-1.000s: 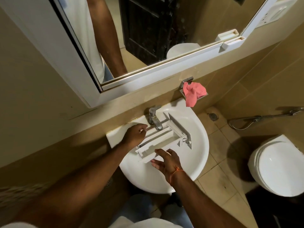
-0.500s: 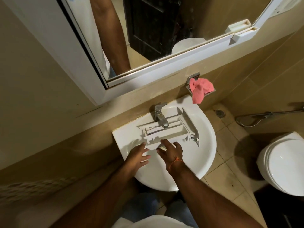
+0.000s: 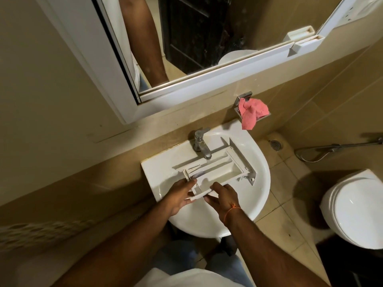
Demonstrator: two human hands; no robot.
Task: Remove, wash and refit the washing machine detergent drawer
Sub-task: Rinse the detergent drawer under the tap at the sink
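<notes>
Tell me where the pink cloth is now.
The pink cloth hangs from a metal holder on the wall, above the sink's right rim, right of the tap.

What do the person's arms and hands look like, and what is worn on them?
Both forearms are bare; no sleeve shows on them and no gloves are worn. The right hand has a thin orange thread tied around its wrist. The left hand shows no ring, band or watch.

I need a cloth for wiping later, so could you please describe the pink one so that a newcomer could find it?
Start at the white sink below the mirror. On the wall just right of the tap is a small metal holder; the pink cloth droops from it, the only brightly coloured thing among beige tiles and white fixtures.
</notes>
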